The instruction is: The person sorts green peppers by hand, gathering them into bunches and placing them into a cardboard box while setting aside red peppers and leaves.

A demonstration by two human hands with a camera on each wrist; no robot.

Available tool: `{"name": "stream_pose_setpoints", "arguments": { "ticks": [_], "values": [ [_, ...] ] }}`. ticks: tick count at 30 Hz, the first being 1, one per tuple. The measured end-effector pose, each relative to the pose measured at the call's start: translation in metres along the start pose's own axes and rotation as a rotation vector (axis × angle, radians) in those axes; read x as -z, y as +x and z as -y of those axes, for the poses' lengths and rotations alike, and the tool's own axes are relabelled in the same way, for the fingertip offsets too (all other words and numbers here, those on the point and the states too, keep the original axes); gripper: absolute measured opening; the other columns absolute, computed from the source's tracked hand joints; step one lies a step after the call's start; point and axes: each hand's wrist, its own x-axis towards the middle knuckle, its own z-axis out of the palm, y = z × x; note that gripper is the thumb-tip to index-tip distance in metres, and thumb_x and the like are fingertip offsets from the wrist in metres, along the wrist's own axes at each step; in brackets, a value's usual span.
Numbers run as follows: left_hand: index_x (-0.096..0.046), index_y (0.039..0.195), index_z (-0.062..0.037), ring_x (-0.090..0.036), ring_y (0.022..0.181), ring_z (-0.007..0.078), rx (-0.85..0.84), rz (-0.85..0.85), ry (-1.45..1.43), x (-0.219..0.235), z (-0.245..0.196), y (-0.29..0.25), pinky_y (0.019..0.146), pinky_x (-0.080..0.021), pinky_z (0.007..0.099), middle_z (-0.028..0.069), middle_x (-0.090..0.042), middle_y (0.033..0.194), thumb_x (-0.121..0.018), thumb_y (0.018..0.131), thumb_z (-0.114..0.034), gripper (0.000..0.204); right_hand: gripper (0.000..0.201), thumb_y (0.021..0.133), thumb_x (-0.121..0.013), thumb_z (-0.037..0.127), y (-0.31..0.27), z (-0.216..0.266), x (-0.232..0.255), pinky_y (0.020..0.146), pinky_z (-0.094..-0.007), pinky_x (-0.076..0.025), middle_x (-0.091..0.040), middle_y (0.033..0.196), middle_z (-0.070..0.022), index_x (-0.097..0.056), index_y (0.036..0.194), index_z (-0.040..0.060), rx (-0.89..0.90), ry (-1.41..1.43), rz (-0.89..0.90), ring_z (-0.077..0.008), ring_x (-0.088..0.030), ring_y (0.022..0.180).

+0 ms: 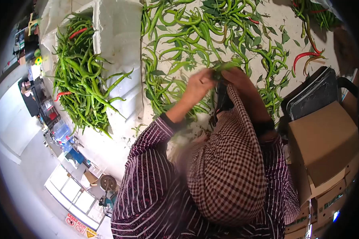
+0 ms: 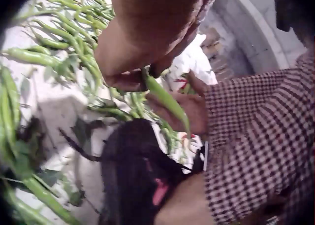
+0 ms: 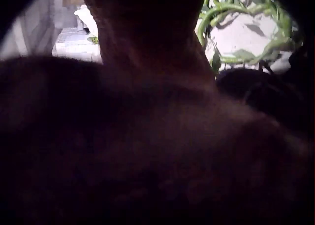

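Close together over the table, both hands are raised in front of the person's chest. My left hand (image 1: 199, 85) pinches a green chili pepper (image 2: 170, 104) near its stem end, and the pepper slants downward in the left wrist view. Beside it, my right hand (image 1: 237, 77) is right at the pepper, its palm side partly showing behind the pepper in the left wrist view; I cannot tell whether its fingers grip anything. The right wrist view is mostly dark. Under and around the hands lie loose green chili peppers (image 1: 183, 51) mixed with leaves.
A white foam box (image 1: 115, 24) at the left has a big heap of green chili peppers (image 1: 79, 79) beside it, with a few red ones. Red peppers (image 1: 303, 59) lie at the right. An open cardboard box (image 1: 323, 139) stands by the person's right side, near a black-rimmed container (image 1: 313, 95).
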Motion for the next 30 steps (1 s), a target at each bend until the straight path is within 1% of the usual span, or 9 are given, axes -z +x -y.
{"name": "stream_pose_setpoints", "arguments": {
  "ticks": [1,5,7,14,17,19,23,27,30],
  "values": [
    [-0.061,0.107,0.0008,-0.061,0.077,0.0163,-0.129,0.007,0.049,-0.002,0.006,0.008,0.071,-0.048,0.0306,0.0105,-0.066,0.088,-0.060,0.082,-0.017,0.031,0.031,0.093,-0.056,0.027,0.004,0.008,-0.007,0.085,-0.0313,-0.044,-0.063,0.103,-0.0117,-0.060,0.105,-0.0014,-0.414,0.581,-0.010,-0.0199,-0.059,0.090],
    [-0.061,0.106,-0.0013,-0.058,0.081,0.0297,-0.429,-0.500,0.367,0.035,0.012,0.071,0.074,-0.045,0.0408,0.0139,-0.062,0.089,-0.065,0.078,-0.015,0.031,0.028,0.094,-0.055,0.028,0.003,-0.034,0.009,0.076,-0.0314,-0.045,-0.062,0.096,-0.0093,-0.057,0.101,0.0012,-0.188,0.907,-0.266,-0.0172,-0.057,0.082],
    [-0.060,0.106,-0.0029,-0.054,0.085,0.0367,-0.523,-0.702,0.775,0.067,0.039,0.112,0.078,-0.042,0.0458,0.0154,-0.060,0.090,-0.065,0.075,-0.014,0.033,0.017,0.094,-0.058,0.025,0.001,-0.012,0.021,0.062,-0.0247,-0.042,-0.055,0.085,-0.0008,-0.055,0.095,0.0081,-0.435,0.996,-0.477,-0.0085,-0.048,0.065],
    [-0.056,0.091,-0.0021,-0.058,0.077,0.0299,-0.457,-0.238,0.739,0.019,0.039,0.100,0.067,-0.044,0.0403,0.0160,-0.060,0.081,-0.065,0.077,-0.014,0.020,0.024,0.089,-0.063,0.018,-0.003,-0.009,0.015,0.059,-0.0219,-0.039,-0.052,0.086,0.0019,-0.058,0.108,0.0032,-0.466,0.958,-0.493,-0.0072,-0.046,0.067],
    [-0.061,0.087,0.0013,-0.061,0.082,0.0314,0.110,-0.031,0.282,-0.009,-0.019,0.056,0.073,-0.047,0.0401,0.0193,-0.064,0.084,-0.063,0.080,-0.015,0.018,0.029,0.085,-0.066,0.019,-0.006,-0.014,0.018,0.062,-0.0223,-0.039,-0.056,0.088,-0.0001,-0.059,0.108,0.0026,-0.505,0.867,-0.441,-0.0085,-0.049,0.072],
    [-0.065,0.097,0.0038,-0.063,0.087,0.0199,-0.139,-0.035,-0.046,-0.031,-0.006,0.046,0.078,-0.047,0.0276,0.0173,-0.064,0.095,-0.062,0.084,-0.019,0.027,0.029,0.083,-0.069,0.020,-0.004,-0.009,0.017,0.061,-0.0228,-0.039,-0.058,0.087,-0.0011,-0.060,0.105,0.0044,-0.526,0.849,-0.378,-0.0085,-0.051,0.072],
    [-0.065,0.106,0.0025,-0.062,0.095,0.0224,-0.068,-0.055,-0.231,-0.051,0.004,0.054,0.083,-0.047,0.0282,0.0196,-0.064,0.101,-0.061,0.085,-0.020,0.031,0.027,0.084,-0.067,0.023,-0.006,0.008,0.026,0.064,-0.0242,-0.040,-0.060,0.083,-0.0018,-0.062,0.103,0.0042,-0.514,0.541,-0.139,-0.0093,-0.053,0.074],
    [-0.056,0.116,-0.0008,-0.052,0.097,0.0366,-0.468,-0.613,0.368,0.008,-0.004,0.107,0.086,-0.041,0.0427,0.0204,-0.057,0.105,-0.063,0.079,-0.010,0.039,0.028,0.090,-0.062,0.028,-0.007,-0.005,0.039,0.066,-0.0269,-0.042,-0.062,0.084,-0.0043,-0.060,0.103,0.0028,-0.492,0.652,-0.361,-0.0133,-0.055,0.074],
    [-0.057,0.112,-0.0015,-0.043,0.107,0.0387,-0.574,-0.691,0.716,0.049,0.010,0.143,0.092,-0.034,0.0478,0.0181,-0.051,0.114,-0.067,0.075,-0.011,0.040,0.036,0.094,-0.056,0.034,-0.008,-0.005,0.054,0.066,-0.0295,-0.045,-0.063,0.084,-0.0068,-0.055,0.108,0.0015,-0.429,0.968,-0.457,-0.0167,-0.057,0.074]
  ]
}}
